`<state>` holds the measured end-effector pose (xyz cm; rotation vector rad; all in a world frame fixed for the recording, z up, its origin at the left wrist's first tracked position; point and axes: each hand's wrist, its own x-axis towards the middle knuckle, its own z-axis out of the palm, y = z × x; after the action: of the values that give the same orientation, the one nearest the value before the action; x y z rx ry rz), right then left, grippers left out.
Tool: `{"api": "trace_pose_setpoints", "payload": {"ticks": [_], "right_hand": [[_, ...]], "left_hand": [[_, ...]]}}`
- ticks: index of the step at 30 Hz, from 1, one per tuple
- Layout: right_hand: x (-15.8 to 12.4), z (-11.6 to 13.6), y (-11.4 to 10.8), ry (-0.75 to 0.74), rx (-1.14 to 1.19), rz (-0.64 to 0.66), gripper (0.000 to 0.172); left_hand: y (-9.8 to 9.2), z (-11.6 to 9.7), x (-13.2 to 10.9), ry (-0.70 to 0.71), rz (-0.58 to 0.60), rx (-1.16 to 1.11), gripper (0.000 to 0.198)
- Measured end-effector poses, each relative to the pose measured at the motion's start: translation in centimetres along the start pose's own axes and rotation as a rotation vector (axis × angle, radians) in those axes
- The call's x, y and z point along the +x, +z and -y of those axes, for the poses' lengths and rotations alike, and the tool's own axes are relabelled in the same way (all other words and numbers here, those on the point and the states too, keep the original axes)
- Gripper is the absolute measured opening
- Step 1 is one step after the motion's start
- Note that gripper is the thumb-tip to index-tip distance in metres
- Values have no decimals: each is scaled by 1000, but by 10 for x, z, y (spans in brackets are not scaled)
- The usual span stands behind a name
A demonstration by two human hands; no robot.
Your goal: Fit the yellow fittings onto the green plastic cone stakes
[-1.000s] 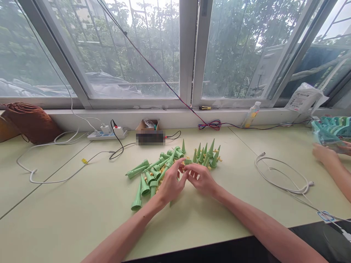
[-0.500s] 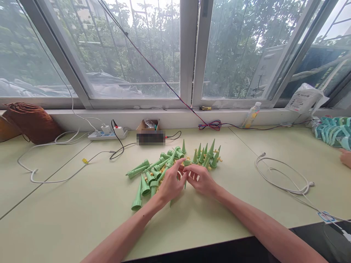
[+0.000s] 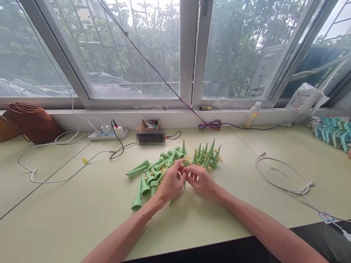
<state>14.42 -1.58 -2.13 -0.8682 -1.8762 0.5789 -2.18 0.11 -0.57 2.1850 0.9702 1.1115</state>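
Between my two hands, a green plastic watering spike [image 3: 186, 163] is held with its wide collar up and its tip down. My left hand [image 3: 172, 181] closes on it from the left, thumb and fingers bent around it. From the right, the fingertips of my right hand [image 3: 202, 179] pinch it just below the collar. My fingers hide most of its body. Left of my hands lies a loose heap of green spikes [image 3: 146, 188] with small yellow valve pieces among them. Behind my right hand, several green spikes [image 3: 211, 149] stand point up, with yellow valves at their bases.
Toward the back are a small cardboard box [image 3: 148, 125], a power strip [image 3: 106, 134] and a brown drawstring bag [image 3: 34, 122]. A coiled white cable [image 3: 282, 190] lies to the right. A bottle [image 3: 251, 115] and teal plastic parts [image 3: 333, 133] are at the far right.
My hands stay nearly in place, with the held spike shifting very slightly. At the right edge, another person's hand has moved mostly out of view and the teal parts have shifted.
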Motion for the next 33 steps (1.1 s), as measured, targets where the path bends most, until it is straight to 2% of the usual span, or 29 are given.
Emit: {"api": "trace_pose_setpoints", "payload": {"ticks": [33], "right_hand": [[-1,-2,-1,-45,-29,31,20]], "left_hand": [[0,1,-1,-55,25,-14,38]]}}
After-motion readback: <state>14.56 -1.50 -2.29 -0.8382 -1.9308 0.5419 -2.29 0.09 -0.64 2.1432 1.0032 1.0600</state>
